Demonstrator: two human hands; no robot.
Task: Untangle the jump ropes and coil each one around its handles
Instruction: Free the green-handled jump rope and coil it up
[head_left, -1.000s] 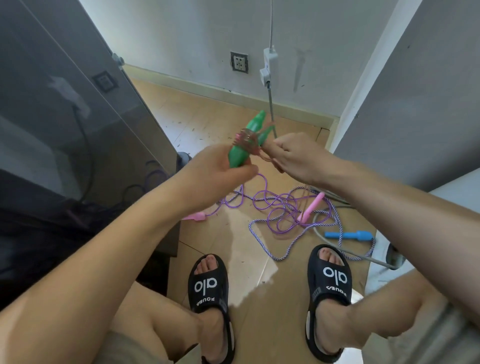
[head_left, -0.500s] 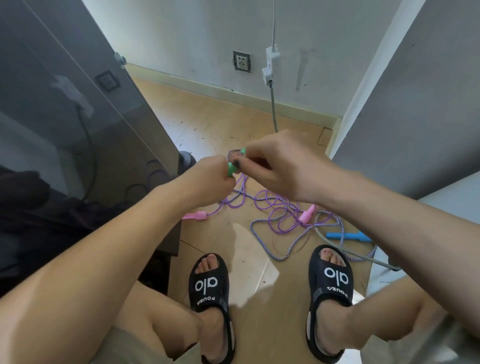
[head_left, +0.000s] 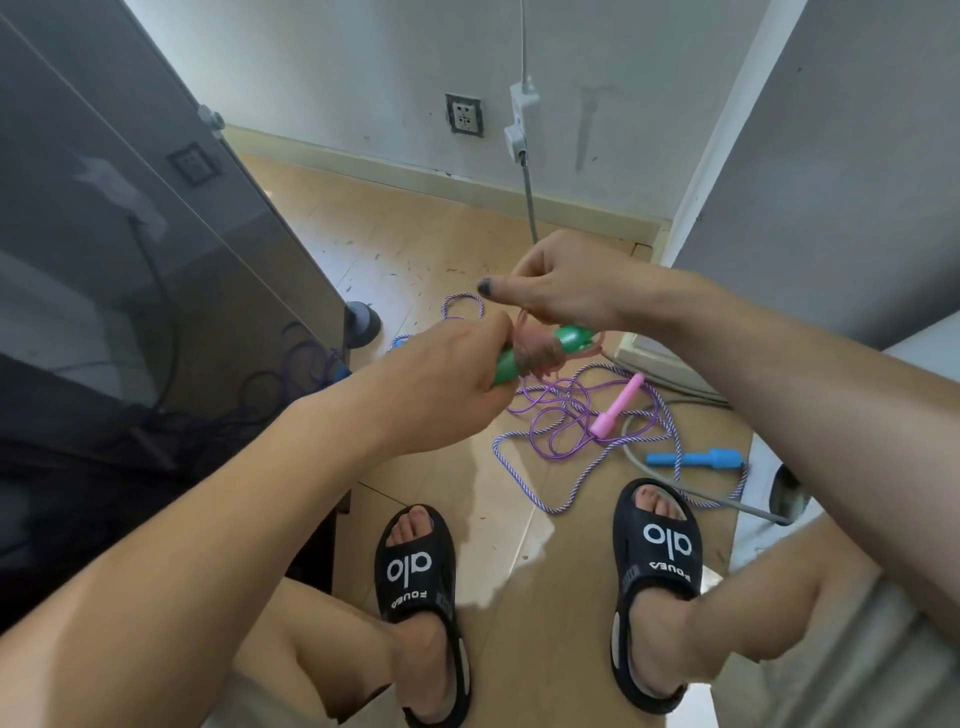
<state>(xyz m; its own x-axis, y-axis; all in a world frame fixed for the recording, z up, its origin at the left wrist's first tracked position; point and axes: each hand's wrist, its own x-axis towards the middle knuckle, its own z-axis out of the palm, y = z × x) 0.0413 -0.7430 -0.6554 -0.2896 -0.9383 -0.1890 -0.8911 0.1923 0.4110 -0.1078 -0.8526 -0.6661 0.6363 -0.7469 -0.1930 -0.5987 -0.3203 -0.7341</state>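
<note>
Nearest to me, at the bottom of the view, I see two feet in black slides (head_left: 418, 571) planted on the tan floor (head_left: 395, 244), one to each side. Above them my left hand (head_left: 441, 379) is closed around the lower end of the green handles (head_left: 545, 348), fingers wrapped tight on the plastic, and I hold the bundle up in the air over the floor, in the middle of the view. The handles look glossy bright green, and a pinkish translucent rope (head_left: 535, 353) is wound in tight turns round their middle, with a few loose loops hanging off below. The long axis of the bundle runs from lower left, inside my left fist, up toward the right, where the free end pokes out under my right hand (head_left: 566, 283). That right hand sits just above the bundle, fingers pinched together on a strand of the pink rope; the thumb has a dark nail. Beyond and below the hands, a purple rope (head_left: 550, 410) lies tangled on the floor with a pink handle (head_left: 618, 405) tilted across it, and a blue-and-white twisted rope (head_left: 524, 483) loops around that, a blue handle (head_left: 691, 458) lying flat to the right. Farthest off, a wall socket (head_left: 466, 115) sits above the skirting.
</note>
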